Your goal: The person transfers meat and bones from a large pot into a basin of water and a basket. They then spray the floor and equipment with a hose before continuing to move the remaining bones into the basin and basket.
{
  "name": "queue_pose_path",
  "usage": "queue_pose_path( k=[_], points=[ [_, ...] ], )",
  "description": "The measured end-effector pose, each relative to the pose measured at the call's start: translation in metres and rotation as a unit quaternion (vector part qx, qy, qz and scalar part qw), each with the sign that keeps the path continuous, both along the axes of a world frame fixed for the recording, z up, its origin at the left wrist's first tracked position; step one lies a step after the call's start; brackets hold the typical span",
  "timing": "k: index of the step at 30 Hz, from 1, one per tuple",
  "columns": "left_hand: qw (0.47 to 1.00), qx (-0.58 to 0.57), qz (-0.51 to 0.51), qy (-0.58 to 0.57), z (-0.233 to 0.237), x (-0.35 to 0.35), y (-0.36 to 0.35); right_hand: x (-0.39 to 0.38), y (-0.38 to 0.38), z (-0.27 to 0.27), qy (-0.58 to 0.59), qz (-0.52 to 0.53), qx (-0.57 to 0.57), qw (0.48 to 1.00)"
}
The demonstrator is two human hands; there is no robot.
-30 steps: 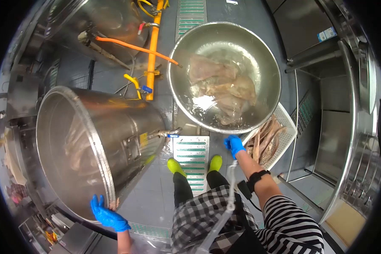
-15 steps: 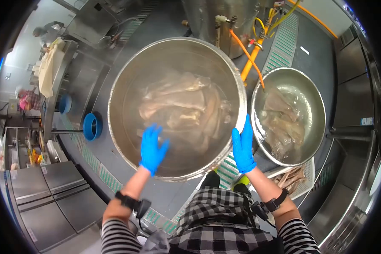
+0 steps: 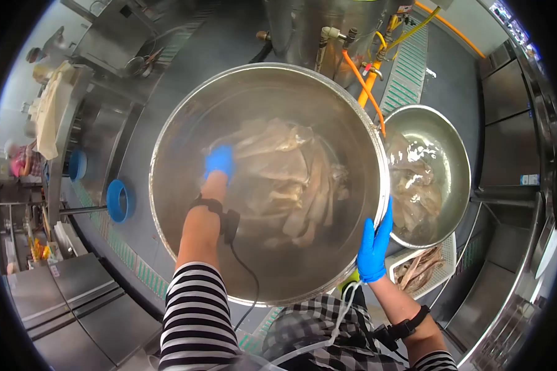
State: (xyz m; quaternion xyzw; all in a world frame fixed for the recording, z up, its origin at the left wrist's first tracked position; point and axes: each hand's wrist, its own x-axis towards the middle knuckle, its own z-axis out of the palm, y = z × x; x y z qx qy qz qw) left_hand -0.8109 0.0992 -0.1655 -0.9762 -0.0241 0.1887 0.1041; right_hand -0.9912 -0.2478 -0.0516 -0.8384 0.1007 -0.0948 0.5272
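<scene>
Your left hand (image 3: 219, 162) reaches into the large pot (image 3: 173, 204). Its fingertips are lost among the pale pieces (image 3: 291, 179), so you cannot confirm a hold. Haze blurs those pieces, and their kind cannot be told. Your right hand (image 3: 374, 244) lies on the pot's near right rim, palm side hidden against the wall. The pot covers the left edge of the smaller basin (image 3: 452, 148). The white crate (image 3: 450, 253), near right, shows only one corner. At far left, a person (image 3: 21, 162) is too small to read.
</scene>
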Motion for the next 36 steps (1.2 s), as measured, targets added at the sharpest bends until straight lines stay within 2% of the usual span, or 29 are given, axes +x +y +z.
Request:
queue_pose_path(
  k=[1,5,8,10,12,14,18,20,21,22,23,24,26,28,31,33,34,35,36],
  points=[
    [0.999,-0.028,0.033,0.021,0.001,0.004,-0.002,-0.001,0.000,0.001,0.005,0.003,-0.007,1.000],
    [0.998,-0.015,0.004,0.061,-0.002,0.014,0.003,-0.001,-0.001,0.000,0.009,0.004,-0.004,1.000],
    [0.993,-0.036,0.030,0.108,0.020,0.014,-0.005,-0.003,-0.002,-0.002,0.013,0.001,0.004,1.000],
    [0.982,-0.005,-0.114,0.149,0.021,0.005,-0.014,-0.002,-0.001,-0.002,0.014,-0.003,0.004,1.000],
    [0.962,-0.039,-0.147,0.225,0.028,-0.012,-0.040,-0.001,-0.001,-0.001,0.017,-0.008,0.003,1.000],
    [0.959,-0.132,-0.045,0.245,0.032,-0.027,-0.061,-0.001,-0.001,0.000,0.012,-0.001,0.012,1.000],
    [0.956,-0.118,-0.035,0.268,0.055,-0.036,-0.090,-0.001,-0.001,0.000,0.005,-0.002,0.019,1.000],
    [0.922,-0.172,-0.184,0.293,0.053,-0.031,-0.076,0.001,-0.001,0.002,0.001,-0.002,0.018,1.000],
    [0.923,-0.170,-0.185,0.292,0.065,-0.033,-0.075,0.001,-0.002,0.002,-0.001,0.001,0.019,1.000],
    [0.864,-0.351,0.065,0.355,0.089,-0.037,-0.075,0.000,-0.003,-0.001,-0.002,-0.001,0.007,1.000],
    [0.717,-0.497,0.307,0.381,0.112,-0.041,-0.076,0.000,-0.003,-0.001,-0.005,-0.003,0.010,1.000],
    [0.721,-0.495,0.306,0.377,0.130,-0.052,-0.074,0.000,-0.002,-0.001,-0.009,0.000,-0.003,1.000],
    [0.583,-0.603,0.411,0.358,0.162,-0.089,-0.072,0.000,-0.003,-0.003,-0.016,0.006,-0.032,0.999],
    [0.579,-0.667,0.323,0.339,0.188,-0.132,-0.077,0.000,-0.006,0.002,-0.024,0.014,-0.034,0.999],
    [0.607,-0.654,0.356,0.276,0.219,-0.180,-0.109,-0.011,-0.009,0.030,-0.023,0.029,-0.089,0.995],
    [0.623,-0.660,0.363,0.209,0.228,-0.210,-0.130,-0.028,-0.008,0.055,-0.002,0.175,-0.054,0.983],
    [0.624,-0.661,0.362,0.208,0.231,-0.226,-0.140,-0.041,-0.004,0.056,0.032,0.205,0.042,0.977],
    [0.705,-0.622,0.296,0.168,0.233,-0.240,-0.151,-0.053,0.000,0.058,0.066,0.232,0.137,0.961],
    [0.776,-0.575,0.225,0.127,0.236,-0.251,-0.165,-0.061,0.001,0.076,0.214,0.222,0.363,0.879]
  ],
)
